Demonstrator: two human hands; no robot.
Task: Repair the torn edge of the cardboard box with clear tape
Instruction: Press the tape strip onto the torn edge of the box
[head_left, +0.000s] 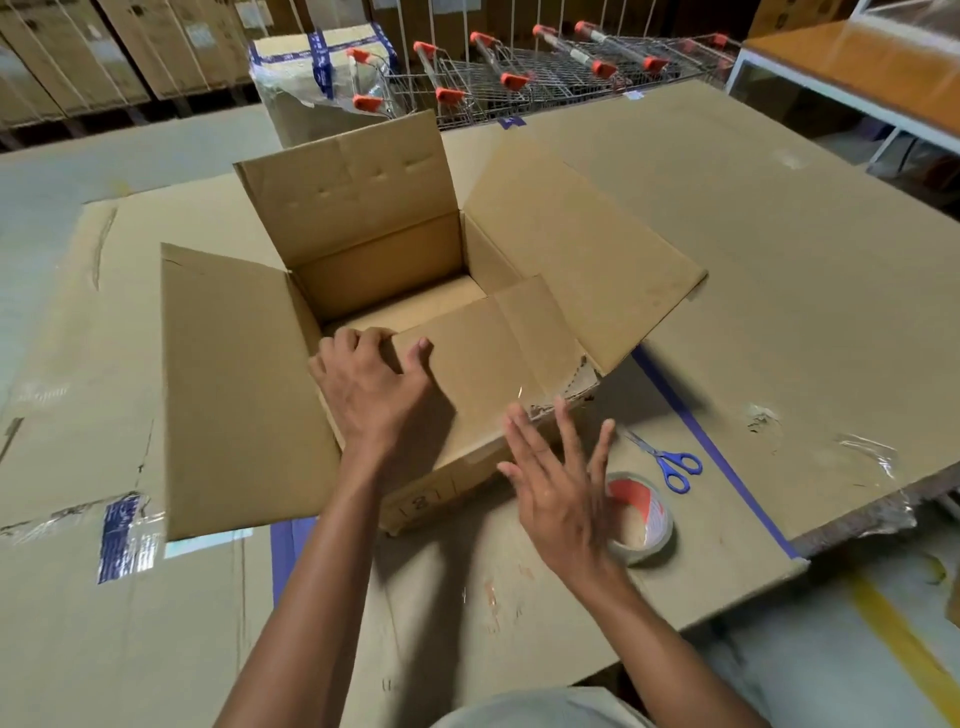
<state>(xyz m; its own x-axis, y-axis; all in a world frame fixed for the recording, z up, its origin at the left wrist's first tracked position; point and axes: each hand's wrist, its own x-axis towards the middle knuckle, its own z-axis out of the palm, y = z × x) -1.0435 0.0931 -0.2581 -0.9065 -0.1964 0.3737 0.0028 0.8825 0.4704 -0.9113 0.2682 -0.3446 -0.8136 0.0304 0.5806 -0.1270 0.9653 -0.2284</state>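
Left hand (371, 387) gripping box flap (467, 364), right hand (561, 493) splayed, empty, beside torn corner (571, 384)

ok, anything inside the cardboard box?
Only bare cardboard floor shows at the far end of the cardboard box. The near flap, folded inward and held by the left hand, covers the rest, so that part cannot be checked.

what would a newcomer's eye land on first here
The big open cardboard box in the middle draws the eye first, its near right corner torn and ragged. The left grip holds the near flap by its edge while the right grip hovers open-fingered by the tear. Beside it lie a tape roll and blue scissors.
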